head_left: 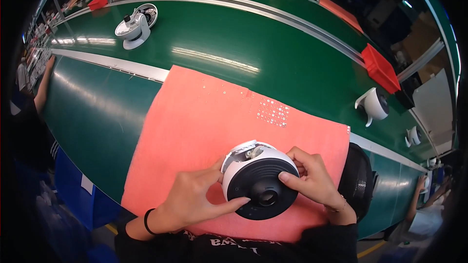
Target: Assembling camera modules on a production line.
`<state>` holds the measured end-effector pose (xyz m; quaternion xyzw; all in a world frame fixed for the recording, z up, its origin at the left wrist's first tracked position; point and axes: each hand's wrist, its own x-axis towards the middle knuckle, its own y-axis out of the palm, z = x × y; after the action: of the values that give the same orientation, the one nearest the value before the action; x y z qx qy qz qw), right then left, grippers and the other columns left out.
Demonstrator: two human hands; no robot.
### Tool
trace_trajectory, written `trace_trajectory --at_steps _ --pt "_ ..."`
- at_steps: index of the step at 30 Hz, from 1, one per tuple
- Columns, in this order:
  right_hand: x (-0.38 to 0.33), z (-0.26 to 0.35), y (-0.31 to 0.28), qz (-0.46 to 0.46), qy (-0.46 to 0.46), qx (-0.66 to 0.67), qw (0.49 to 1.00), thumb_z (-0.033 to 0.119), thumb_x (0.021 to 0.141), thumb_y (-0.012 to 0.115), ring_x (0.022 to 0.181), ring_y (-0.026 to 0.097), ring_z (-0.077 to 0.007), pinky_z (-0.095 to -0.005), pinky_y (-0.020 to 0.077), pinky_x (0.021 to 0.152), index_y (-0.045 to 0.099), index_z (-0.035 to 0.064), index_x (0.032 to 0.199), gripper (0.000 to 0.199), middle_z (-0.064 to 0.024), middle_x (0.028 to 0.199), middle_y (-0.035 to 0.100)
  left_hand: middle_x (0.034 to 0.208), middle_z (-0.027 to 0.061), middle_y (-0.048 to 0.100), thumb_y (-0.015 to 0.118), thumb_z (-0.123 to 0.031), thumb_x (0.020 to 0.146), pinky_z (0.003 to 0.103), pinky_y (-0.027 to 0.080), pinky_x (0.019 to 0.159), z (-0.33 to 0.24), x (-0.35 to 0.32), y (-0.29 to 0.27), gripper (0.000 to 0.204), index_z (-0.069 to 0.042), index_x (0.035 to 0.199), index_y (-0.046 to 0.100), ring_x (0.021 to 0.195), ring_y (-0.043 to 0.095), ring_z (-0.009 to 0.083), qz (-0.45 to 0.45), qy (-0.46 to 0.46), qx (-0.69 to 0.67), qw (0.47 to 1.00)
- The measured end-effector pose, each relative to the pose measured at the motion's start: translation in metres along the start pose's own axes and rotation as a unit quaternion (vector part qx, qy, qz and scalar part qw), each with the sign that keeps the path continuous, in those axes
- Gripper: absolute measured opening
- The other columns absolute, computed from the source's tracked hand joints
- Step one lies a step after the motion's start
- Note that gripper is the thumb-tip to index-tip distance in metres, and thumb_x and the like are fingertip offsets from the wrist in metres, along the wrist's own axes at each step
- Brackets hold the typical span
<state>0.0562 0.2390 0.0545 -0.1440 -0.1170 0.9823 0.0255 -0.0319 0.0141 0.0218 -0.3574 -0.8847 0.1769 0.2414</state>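
Both my hands hold a round white camera housing [259, 179] with a black domed front and a lens in its middle, just above a pink mat [195, 131]. My left hand [195, 199] grips its left side, thumb on the white rim and a finger across the black face. My right hand [312, 177] pinches its right edge with fingers curled on the rim. A cluster of small screws [273, 112] lies on the mat's far part.
A green conveyor belt [234, 43] runs across the bench with white dome cameras on it at far left [136, 24] and right [374, 104]. Red bins [380, 68] sit at the far side. A black round part [358, 180] lies right of the mat. Other people work nearby.
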Motion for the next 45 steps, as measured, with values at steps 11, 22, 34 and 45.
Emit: trace_trajectory --at_steps 11,22,34,45 --pt "0.036 -0.005 -0.016 0.002 -0.168 -0.348 0.923 0.032 0.092 0.040 0.047 0.049 -0.0324 -0.0410 0.0368 0.047 0.051 0.0035 0.064 0.041 -0.0153 0.050 0.047 0.047 0.0088 0.055 0.074 -0.041 0.067 0.029 0.044 0.044 -0.009 0.027 -0.022 0.043 -0.002 0.057 0.059 0.042 0.056 0.0230 0.160 -0.083 0.232 0.956" --pt "0.030 -0.001 -0.017 -0.011 -0.168 -0.426 0.889 0.032 0.083 0.057 0.051 0.051 -0.0252 -0.0334 0.0401 0.051 0.054 0.0036 0.071 0.031 -0.0111 0.061 0.053 0.044 0.0088 0.051 0.071 -0.045 0.068 0.031 0.040 0.042 -0.008 0.029 -0.023 0.046 -0.003 0.056 0.059 0.039 0.053 0.0237 0.189 -0.062 0.264 0.944" --pt "0.001 0.015 0.009 0.194 -0.406 -0.308 0.838 0.004 0.069 0.058 0.114 0.045 -0.0288 -0.0427 0.0338 0.094 0.051 0.0057 0.123 0.054 -0.0139 0.121 0.048 0.045 0.0085 0.052 0.070 -0.044 0.069 0.034 0.040 0.043 -0.016 0.021 -0.021 0.042 -0.004 0.060 0.060 0.041 0.053 0.0254 0.192 -0.037 0.304 0.932" --pt "-0.008 0.005 0.010 0.145 -0.425 -0.266 0.853 0.005 0.073 0.058 0.113 0.049 -0.0300 -0.0438 0.0355 0.098 0.046 0.0030 0.122 0.050 -0.0127 0.124 0.050 0.044 0.0096 0.051 0.071 -0.042 0.069 0.033 0.040 0.043 -0.033 0.018 -0.021 0.042 -0.004 0.056 0.059 0.041 0.052 0.0254 0.203 -0.058 0.288 0.934"
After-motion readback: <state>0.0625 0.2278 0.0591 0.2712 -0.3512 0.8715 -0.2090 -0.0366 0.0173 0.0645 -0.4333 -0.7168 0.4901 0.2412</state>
